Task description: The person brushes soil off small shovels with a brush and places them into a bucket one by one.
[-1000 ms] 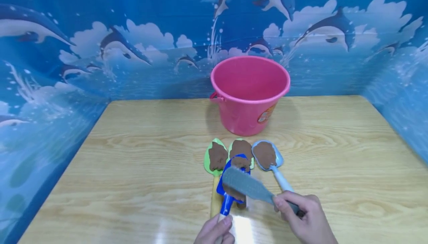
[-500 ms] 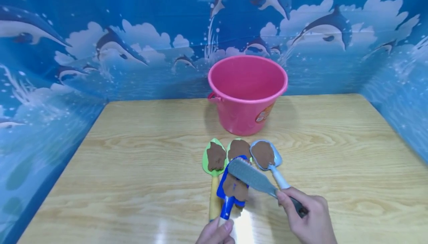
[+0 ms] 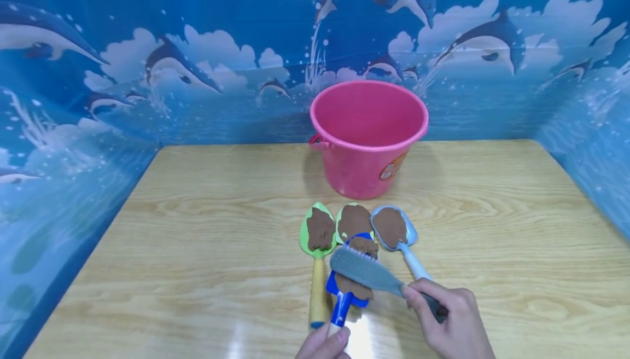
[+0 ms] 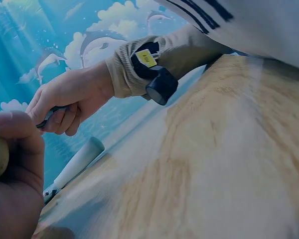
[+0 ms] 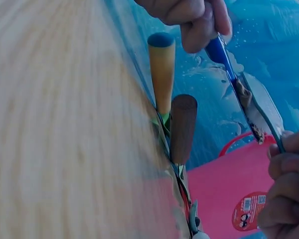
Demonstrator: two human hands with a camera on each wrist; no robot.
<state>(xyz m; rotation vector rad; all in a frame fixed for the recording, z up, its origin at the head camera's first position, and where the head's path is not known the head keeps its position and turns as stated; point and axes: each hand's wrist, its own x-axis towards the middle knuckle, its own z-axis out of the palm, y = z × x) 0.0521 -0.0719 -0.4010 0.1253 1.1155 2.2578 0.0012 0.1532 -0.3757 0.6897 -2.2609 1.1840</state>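
Currently I see the right hand [image 3: 455, 315], lower right, pinching a flat grey tool [image 3: 364, 270] that slants up-left over the brown-caked, dark-blue shovel [image 3: 341, 307]; the left hand [image 3: 325, 343], bottom centre, grips the shovel's handle from below.

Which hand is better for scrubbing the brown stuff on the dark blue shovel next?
Probably the right hand: it grips the gray brush, whose head is over the brown stuff on the dark blue shovel. The left hand is busy holding that shovel's handle.
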